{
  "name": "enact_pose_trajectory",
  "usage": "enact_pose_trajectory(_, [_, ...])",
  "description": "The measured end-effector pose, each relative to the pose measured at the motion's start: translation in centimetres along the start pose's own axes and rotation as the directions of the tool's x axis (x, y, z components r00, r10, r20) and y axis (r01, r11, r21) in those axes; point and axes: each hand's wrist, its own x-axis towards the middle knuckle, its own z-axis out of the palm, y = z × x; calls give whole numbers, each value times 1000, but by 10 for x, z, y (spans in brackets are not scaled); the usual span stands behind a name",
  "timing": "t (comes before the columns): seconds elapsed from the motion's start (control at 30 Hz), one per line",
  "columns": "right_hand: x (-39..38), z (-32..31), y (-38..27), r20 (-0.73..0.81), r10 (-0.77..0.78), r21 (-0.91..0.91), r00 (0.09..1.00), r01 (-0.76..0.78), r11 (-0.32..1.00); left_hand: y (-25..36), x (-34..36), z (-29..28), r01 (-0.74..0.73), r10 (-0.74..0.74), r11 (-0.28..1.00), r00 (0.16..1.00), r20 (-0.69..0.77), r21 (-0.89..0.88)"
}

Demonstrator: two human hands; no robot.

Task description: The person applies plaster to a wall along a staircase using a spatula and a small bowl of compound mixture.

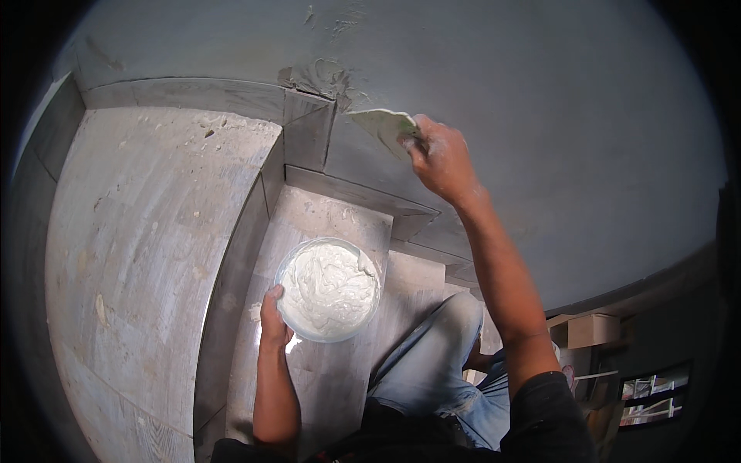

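My left hand grips the left side of a round, pale bowl, thumb at its rim. Thick white filler paste with a swirled surface fills much of the bowl. Farther up, my right hand is closed round a pale, flexible putty spreader. The spreader's left tip is at the grey wall, close to the top corner of a tiled skirting piece; whether it touches cannot be made out. Rough smears of filler mark the wall just above that corner.
Wood-look tiled steps go down from left to right, with a broad upper tread and its riser. Crumbs and dried spatters lie on the tread. My bent knee is right of the bowl. A cardboard-coloured box stands at lower right.
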Motion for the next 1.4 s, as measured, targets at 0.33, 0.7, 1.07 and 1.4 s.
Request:
enact_pose_trajectory(0.33, [51, -24, -25, -107, -54, -6, 993, 54, 999, 2, -3, 2, 7, -8, 1000, 999, 33, 27])
enact_pose_trajectory(0.7, [45, 18, -48, -96, -156, 65, 983, 162, 985, 2, -2, 4, -2, 2, 1000, 999, 43, 6])
enact_pose_trajectory(1.07, [55, -28, -48, -226, 14, 3, 974, -13, 1000, 1, -3, -3, 0, 0, 1000, 1000, 24, -13])
enact_pose_trajectory(1.4, [-38, -36, -41, 521, 176, 499, 835, -465, 731, -4, 2, -5, -84, 82, 996, 995, 65, 35])
